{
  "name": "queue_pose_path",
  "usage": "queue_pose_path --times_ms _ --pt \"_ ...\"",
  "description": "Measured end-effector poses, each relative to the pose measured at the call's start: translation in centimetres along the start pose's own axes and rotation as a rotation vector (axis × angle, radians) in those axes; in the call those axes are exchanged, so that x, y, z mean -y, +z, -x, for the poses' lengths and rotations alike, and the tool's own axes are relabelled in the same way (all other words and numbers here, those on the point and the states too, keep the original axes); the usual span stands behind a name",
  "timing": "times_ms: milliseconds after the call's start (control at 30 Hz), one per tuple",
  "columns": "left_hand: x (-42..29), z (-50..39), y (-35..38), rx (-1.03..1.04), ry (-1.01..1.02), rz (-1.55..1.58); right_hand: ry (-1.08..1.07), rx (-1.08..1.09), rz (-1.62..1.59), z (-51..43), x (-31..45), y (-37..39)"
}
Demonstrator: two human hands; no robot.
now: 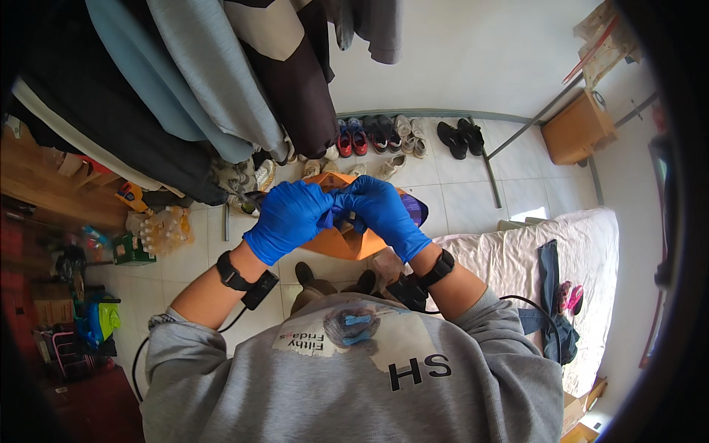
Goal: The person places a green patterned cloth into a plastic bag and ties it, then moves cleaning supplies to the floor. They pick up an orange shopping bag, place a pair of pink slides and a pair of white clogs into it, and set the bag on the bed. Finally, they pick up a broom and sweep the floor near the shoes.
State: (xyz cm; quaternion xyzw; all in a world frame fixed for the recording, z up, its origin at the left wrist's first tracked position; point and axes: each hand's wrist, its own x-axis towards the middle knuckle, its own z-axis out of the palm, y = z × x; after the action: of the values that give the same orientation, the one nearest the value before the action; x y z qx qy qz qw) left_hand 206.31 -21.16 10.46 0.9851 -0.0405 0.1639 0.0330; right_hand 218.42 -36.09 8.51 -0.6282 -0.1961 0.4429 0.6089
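My left hand (294, 217), in a blue disposable glove, has its fingers curled at chest height. Close against it, my right hand (378, 208) wears the same kind of glove, its fingers bent toward the left ones. Both hands grip dark blue-purple material (336, 217), which looks like fabric or a strap; the fingers cover most of it. Just beneath and behind the hands is an orange bag-like item (354, 246) with folded, angular edges. A purple patterned part (416, 208) sticks out past my right hand. What joins these pieces is hidden.
Clothes (205, 72) hang close at the upper left. Pairs of shoes (354, 137) line the wall, and a metal rail (492, 176) lies by them. A bed (487, 249) with jeans (548, 282) stands right. Bottles (166, 230) and a green box (133, 249) sit left.
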Motion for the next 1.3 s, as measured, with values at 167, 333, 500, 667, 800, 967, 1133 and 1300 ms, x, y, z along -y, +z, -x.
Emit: queue_pose_path --times_ms 167,333,500,667,800,967,1133,1300 --pt "-0.6 0.5 0.5 0.128 -0.054 -0.012 -0.027 -0.123 0.13 -0.6 -1.5 0.8" --pt "-1.7 0.7 1.8 0.072 -0.104 0.103 0.015 -0.226 0.315 -0.9 -1.2 0.2" --pt "-2.8 0.9 3.5 0.01 -0.286 0.347 0.007 -0.314 0.093 -0.8 -1.1 0.0" --pt "-3.8 1.4 3.9 0.071 -0.398 0.264 0.048 -0.282 0.061 1.0 -1.1 0.4" --pt "-3.5 2.9 3.5 -0.17 -0.291 0.343 -0.525 -0.327 0.714 3.2 -0.6 0.0" --pt "-3.3 4.3 5.1 0.063 -0.278 0.245 -0.212 -0.33 0.813 2.2 -1.6 -2.4" --pt "-3.9 5.8 5.6 0.056 -0.301 0.271 -0.177 -0.175 0.815 2.1 -6.0 -2.1" --pt "-1.6 7.4 4.2 0.037 -0.259 0.159 -0.261 -0.002 1.052 1.7 -8.9 -1.4"
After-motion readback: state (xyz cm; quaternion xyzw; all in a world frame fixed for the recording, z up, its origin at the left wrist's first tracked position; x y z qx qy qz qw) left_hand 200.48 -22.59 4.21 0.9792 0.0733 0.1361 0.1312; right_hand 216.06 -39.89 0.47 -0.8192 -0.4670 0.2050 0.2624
